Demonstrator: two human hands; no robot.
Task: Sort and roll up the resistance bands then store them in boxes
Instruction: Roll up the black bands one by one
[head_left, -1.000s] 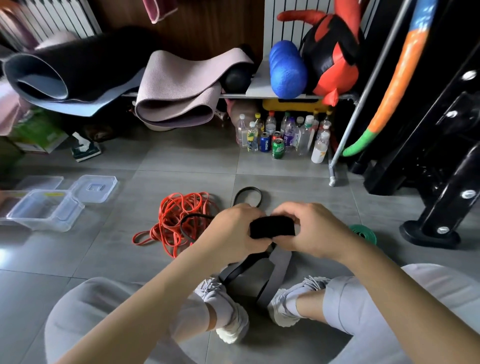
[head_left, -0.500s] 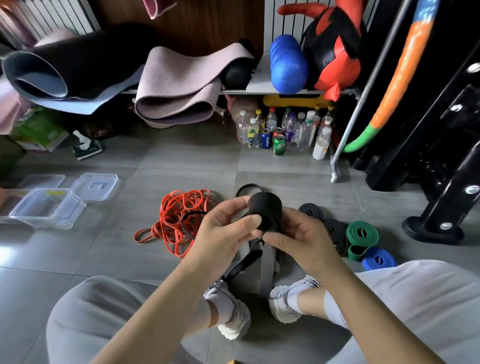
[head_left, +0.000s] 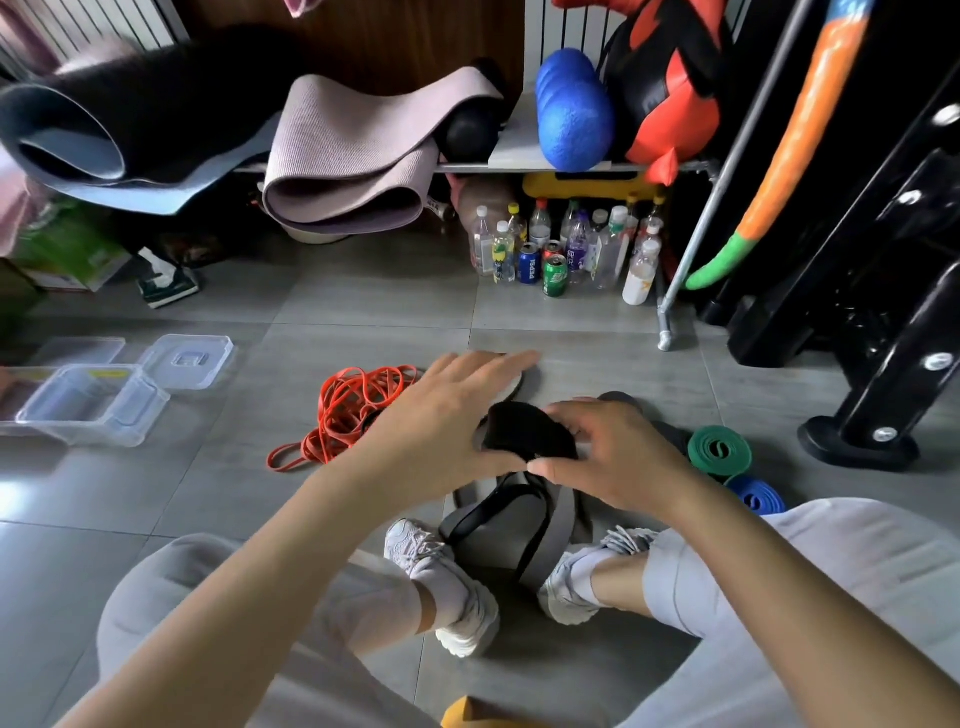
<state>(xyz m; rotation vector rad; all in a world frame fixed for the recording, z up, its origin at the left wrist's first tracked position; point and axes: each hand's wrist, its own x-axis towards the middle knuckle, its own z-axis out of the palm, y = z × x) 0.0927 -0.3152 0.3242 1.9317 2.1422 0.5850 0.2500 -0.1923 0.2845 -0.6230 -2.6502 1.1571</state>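
A black resistance band, wound into a thick roll (head_left: 530, 431), is held low between my hands above my feet. Its loose tail (head_left: 519, 525) hangs to the floor between my shoes. My right hand (head_left: 618, 457) curls round the roll's right side, thumb pinching its lower edge. My left hand (head_left: 447, 415) lies against the left side with fingers stretched straight forward and the thumb under the roll. A tangle of red bands (head_left: 358, 410) lies left of my hands. Rolled green (head_left: 719, 449) and blue (head_left: 756, 496) bands sit to the right. Clear plastic boxes (head_left: 88, 405) stand far left.
Two clear lids (head_left: 187, 361) lie beside the boxes. Bottles and cans (head_left: 561, 249) stand under a shelf holding rolled mats (head_left: 343, 171). A metal rack leg (head_left: 665, 338) and a black machine base (head_left: 857, 441) stand to the right. My knees frame the near floor.
The roll has come down from chest height toward the floor. My left hand's fingers have uncurled and stretched forward, while my right hand keeps its grip.
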